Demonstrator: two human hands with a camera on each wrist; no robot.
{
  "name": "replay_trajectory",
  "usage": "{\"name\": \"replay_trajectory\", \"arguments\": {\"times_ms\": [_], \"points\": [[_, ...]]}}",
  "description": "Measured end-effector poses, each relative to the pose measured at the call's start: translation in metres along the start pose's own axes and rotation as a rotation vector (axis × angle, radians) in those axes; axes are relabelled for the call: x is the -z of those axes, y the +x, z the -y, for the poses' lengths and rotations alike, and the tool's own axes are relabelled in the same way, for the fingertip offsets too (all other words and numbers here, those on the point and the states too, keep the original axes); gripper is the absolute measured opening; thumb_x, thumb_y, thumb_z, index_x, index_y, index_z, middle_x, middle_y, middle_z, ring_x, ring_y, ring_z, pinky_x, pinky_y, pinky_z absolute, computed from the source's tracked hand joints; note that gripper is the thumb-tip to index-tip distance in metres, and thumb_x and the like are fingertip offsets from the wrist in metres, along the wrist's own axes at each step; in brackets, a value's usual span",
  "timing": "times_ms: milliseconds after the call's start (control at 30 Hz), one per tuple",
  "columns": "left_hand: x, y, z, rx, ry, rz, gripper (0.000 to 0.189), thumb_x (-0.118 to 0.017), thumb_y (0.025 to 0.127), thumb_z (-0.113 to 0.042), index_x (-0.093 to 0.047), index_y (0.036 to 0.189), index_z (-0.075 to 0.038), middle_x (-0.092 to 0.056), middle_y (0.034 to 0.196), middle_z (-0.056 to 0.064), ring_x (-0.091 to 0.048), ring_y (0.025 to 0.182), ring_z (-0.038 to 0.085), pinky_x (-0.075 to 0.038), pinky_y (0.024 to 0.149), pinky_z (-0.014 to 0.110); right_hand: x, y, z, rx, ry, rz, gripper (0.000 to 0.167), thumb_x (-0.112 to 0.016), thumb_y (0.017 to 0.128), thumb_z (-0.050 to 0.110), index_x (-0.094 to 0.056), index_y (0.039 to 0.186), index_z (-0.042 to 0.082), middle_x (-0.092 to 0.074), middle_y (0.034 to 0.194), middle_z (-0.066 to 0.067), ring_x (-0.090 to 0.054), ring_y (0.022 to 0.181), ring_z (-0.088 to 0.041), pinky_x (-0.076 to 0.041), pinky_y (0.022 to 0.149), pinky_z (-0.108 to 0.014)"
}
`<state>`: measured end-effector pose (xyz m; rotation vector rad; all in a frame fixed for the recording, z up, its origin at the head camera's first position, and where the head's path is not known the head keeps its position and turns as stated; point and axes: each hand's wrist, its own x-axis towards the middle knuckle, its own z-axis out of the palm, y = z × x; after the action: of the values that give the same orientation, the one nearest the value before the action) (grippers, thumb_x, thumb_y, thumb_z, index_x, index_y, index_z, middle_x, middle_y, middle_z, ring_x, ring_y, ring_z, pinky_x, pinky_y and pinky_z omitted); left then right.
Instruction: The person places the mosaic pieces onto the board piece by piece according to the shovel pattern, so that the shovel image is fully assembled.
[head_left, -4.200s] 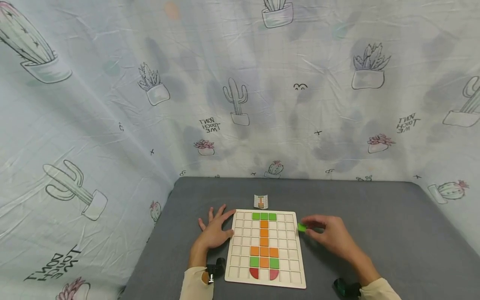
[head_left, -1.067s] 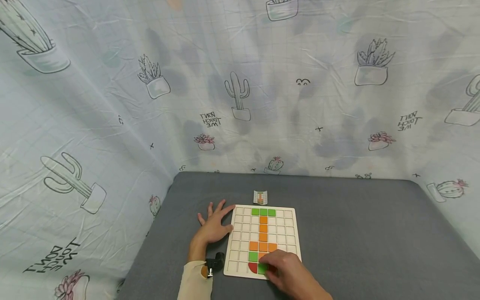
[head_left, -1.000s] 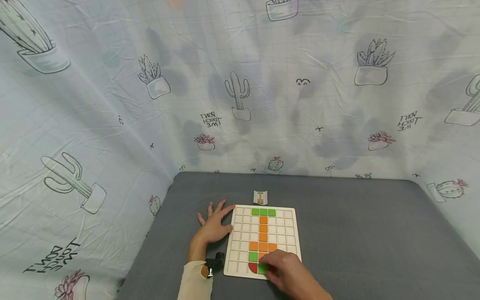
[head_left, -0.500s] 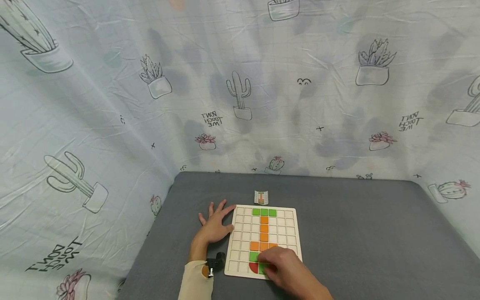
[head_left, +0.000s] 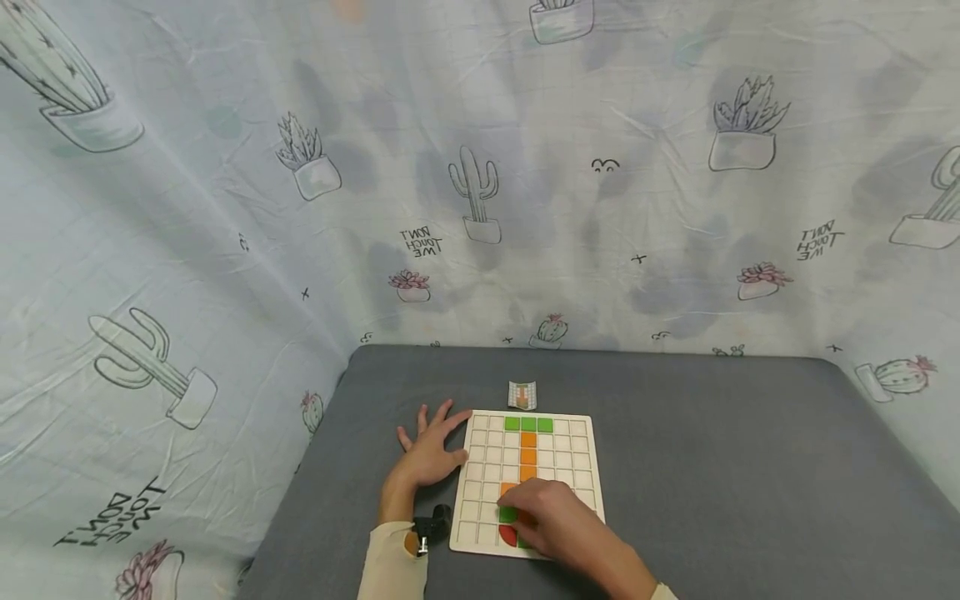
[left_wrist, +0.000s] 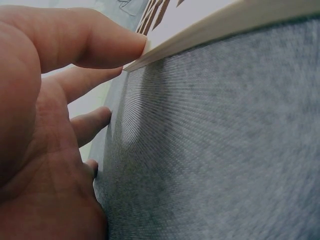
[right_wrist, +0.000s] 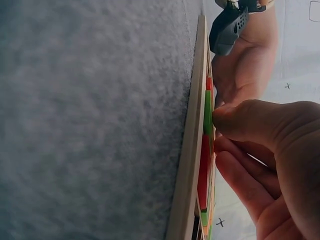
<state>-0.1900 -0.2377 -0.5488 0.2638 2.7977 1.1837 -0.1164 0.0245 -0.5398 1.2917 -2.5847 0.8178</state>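
Note:
A pale wooden grid board [head_left: 480, 492] lies on the grey table with coloured tiles in it. My left hand [head_left: 427, 458] spreads its fingers at the board's left side, thumb [left_wrist: 132, 45] and index finger touching the edge. Over the lower middle of the board, my right hand [head_left: 558, 521] has its fingertips beside a green tile [head_left: 508, 515]. A red rounded piece [head_left: 507, 535] and part of another green tile [right_wrist: 207, 112] show in the bottom row. The right wrist view shows thumb and fingers apart at tile level. My hand hides the lower right tiles.
Behind the board lies a small printed card [head_left: 522, 396]. Three green tiles [head_left: 528, 424] fill part of the top row, with a column of orange tiles [head_left: 528, 450] below. A cactus-printed curtain [head_left: 480, 250] hangs behind and beside the table.
My right hand brought a green tile from the board's right side to the bottom row between the red pieces. It has since shifted up and left. My left hand stays at the edge.

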Motion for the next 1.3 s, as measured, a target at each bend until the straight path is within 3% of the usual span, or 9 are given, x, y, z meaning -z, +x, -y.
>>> {"name": "replay_trajectory", "arguments": {"times_ms": [167, 433, 667, 833, 1100, 1300], "points": [[-0.001, 0.0, 0.002, -0.031, -0.026, -0.02, 0.07, -0.073, 0.09, -0.01, -0.061, 0.158, -0.019, -0.031, 0.178, 0.022, 0.002, 0.165, 0.061, 0.024, 0.114, 0.088, 0.001, 0.002, -0.001, -0.036, 0.008, 0.023, 0.022, -0.089, 0.088, 0.004, -0.083, 0.107, 0.014, -0.081, 0.102, 0.01, -0.065, 0.088, 0.003, -0.059, 0.081, -0.019], [-0.002, -0.002, 0.002, -0.056, -0.04, -0.028, 0.07, -0.073, 0.088, -0.01, -0.062, 0.156, -0.021, -0.032, 0.177, 0.024, 0.002, 0.164, 0.064, 0.025, 0.113, 0.089, 0.0, 0.0, -0.003, -0.045, 0.027, 0.018, 0.023, -0.088, 0.087, 0.002, -0.083, 0.106, 0.014, -0.08, 0.1, 0.011, -0.061, 0.085, 0.005, -0.056, 0.078, -0.016], [-0.002, 0.001, 0.001, -0.015, 0.008, -0.012, 0.068, -0.075, 0.093, -0.011, -0.061, 0.159, -0.021, -0.03, 0.179, 0.02, 0.002, 0.167, 0.059, 0.023, 0.116, 0.087, -0.001, -0.003, -0.006, -0.008, 0.057, -0.011, 0.023, -0.087, 0.088, 0.003, -0.082, 0.107, 0.015, -0.079, 0.099, 0.011, -0.059, 0.083, 0.005, -0.053, 0.077, -0.013], [-0.002, 0.0, 0.003, -0.006, 0.018, -0.009, 0.069, -0.075, 0.093, -0.011, -0.06, 0.159, -0.02, -0.03, 0.179, 0.019, 0.002, 0.167, 0.059, 0.022, 0.116, 0.087, 0.003, -0.01, -0.011, 0.032, 0.052, -0.057, 0.021, -0.087, 0.09, 0.005, -0.082, 0.108, 0.015, -0.081, 0.102, 0.01, -0.067, 0.088, 0.002, -0.057, 0.081, -0.015], [0.001, -0.005, -0.002, 0.031, 0.05, -0.003, 0.069, -0.075, 0.095, -0.011, -0.058, 0.161, -0.019, -0.031, 0.179, 0.018, -0.004, 0.167, 0.058, 0.016, 0.119, 0.088, 0.042, -0.035, -0.03, -0.057, 0.062, -0.14, 0.026, -0.085, 0.091, 0.004, -0.083, 0.116, 0.012, -0.084, 0.11, 0.003, -0.079, 0.101, -0.012, -0.067, 0.085, -0.034], [0.014, -0.007, -0.021, -0.001, 0.077, -0.047, 0.07, -0.073, 0.1, -0.01, -0.049, 0.166, -0.013, -0.03, 0.179, 0.022, -0.016, 0.164, 0.061, -0.009, 0.122, 0.089, 0.087, -0.058, -0.045, -0.131, -0.079, -0.218, 0.03, -0.089, 0.088, 0.008, -0.083, 0.116, 0.016, -0.084, 0.11, 0.004, -0.081, 0.099, -0.016, -0.068, 0.08, -0.037]]}}
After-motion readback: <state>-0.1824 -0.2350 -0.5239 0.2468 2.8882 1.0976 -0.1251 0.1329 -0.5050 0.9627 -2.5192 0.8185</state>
